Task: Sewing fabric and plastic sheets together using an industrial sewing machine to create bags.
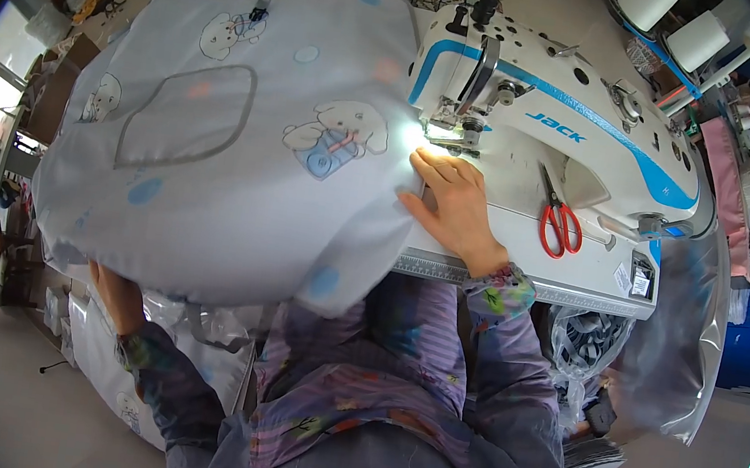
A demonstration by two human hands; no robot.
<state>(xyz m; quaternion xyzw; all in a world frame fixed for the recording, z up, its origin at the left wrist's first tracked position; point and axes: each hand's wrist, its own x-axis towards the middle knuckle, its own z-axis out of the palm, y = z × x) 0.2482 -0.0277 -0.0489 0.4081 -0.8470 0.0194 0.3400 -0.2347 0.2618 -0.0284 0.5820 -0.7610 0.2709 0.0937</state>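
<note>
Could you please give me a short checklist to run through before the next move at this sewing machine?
1. Right hand clear of the presser foot: not ok, fingertips rest close beside it.
2. Left hand has a secure grip on the printed fabric: cannot tell, fingers hidden beneath its near edge.
3. Sewing area lit: ok, bright light there.
4. Fabric edge seated under the foot: cannot tell, glare obscures it.
5. Red-handled scissors clear of the fabric: ok, lying apart on the right.

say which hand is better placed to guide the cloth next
Likely the right hand: it touches the cloth near the lit end of the sewing machine. The left hand is farther away, partly hidden by the cloth.
</note>
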